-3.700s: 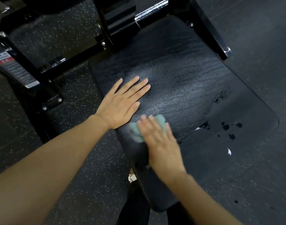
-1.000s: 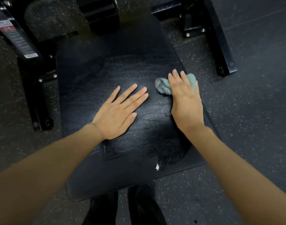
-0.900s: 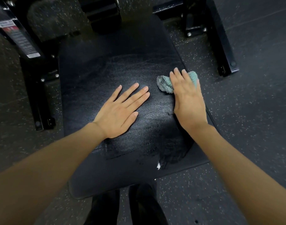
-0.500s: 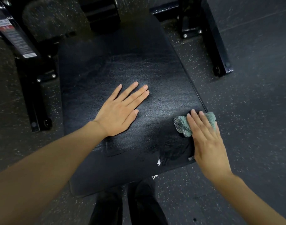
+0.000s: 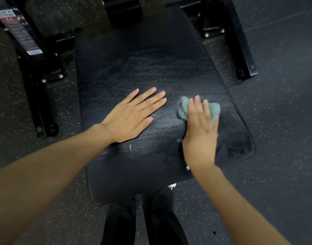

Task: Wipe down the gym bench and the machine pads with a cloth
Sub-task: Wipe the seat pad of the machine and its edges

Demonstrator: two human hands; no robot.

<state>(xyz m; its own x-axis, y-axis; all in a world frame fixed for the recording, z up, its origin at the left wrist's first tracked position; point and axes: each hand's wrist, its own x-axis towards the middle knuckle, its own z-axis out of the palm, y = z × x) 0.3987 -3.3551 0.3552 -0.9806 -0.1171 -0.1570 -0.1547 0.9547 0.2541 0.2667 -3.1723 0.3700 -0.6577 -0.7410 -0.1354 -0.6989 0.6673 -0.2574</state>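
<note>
A wide black seat pad (image 5: 148, 68) fills the middle of the view, streaked with damp wipe marks. My left hand (image 5: 132, 115) lies flat on its centre, fingers straight and spread. My right hand (image 5: 201, 131), blurred by motion, presses a crumpled teal cloth (image 5: 184, 108) against the pad's right half with straight fingers. The cloth sticks out past my fingertips on both sides. Worn, scuffed patches show near the pad's front right corner (image 5: 240, 147).
Black steel frame legs stand on the speckled rubber floor at the left (image 5: 38, 96) and right (image 5: 240, 50) of the pad. A label sticker (image 5: 18, 32) runs along the left upright. My dark trouser legs (image 5: 142, 218) are below the pad's front edge.
My right hand has slid the cloth from the pad's right edge back up and inward toward the centre. My left hand has stayed flat in place.
</note>
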